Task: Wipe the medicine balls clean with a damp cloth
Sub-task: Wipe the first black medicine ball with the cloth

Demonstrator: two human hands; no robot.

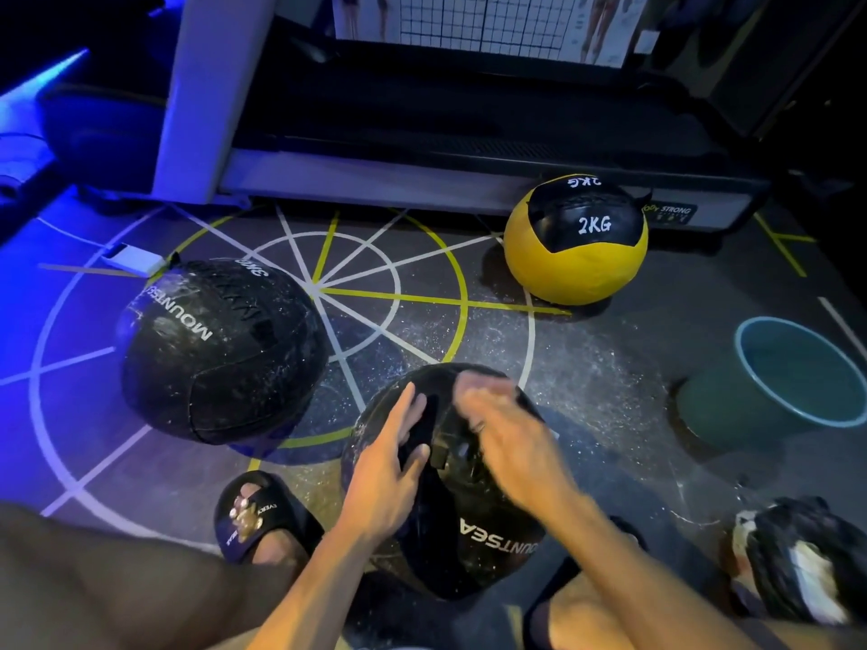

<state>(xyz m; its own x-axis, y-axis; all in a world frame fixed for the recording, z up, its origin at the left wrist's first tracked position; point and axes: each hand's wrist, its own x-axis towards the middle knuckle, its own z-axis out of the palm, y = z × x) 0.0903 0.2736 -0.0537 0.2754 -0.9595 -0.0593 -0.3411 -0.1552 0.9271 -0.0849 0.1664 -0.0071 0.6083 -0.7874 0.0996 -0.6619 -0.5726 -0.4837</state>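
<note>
Both hands are resting on the near black ball (469, 509). The left hand (394, 462) is lying open, fingers straight. The right hand (511, 443) is blurred; I cannot tell its grip.

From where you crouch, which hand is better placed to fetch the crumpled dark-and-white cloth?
Right, probably. The crumpled dark-and-white cloth lies on the floor to the right hand's side; the left hand rests on the near black medicine ball, steadying it.

Bare forearms, bare legs — a black slide sandal (260, 513) with white strap lettering — ring (477, 425) on the right hand (504, 443).
</note>
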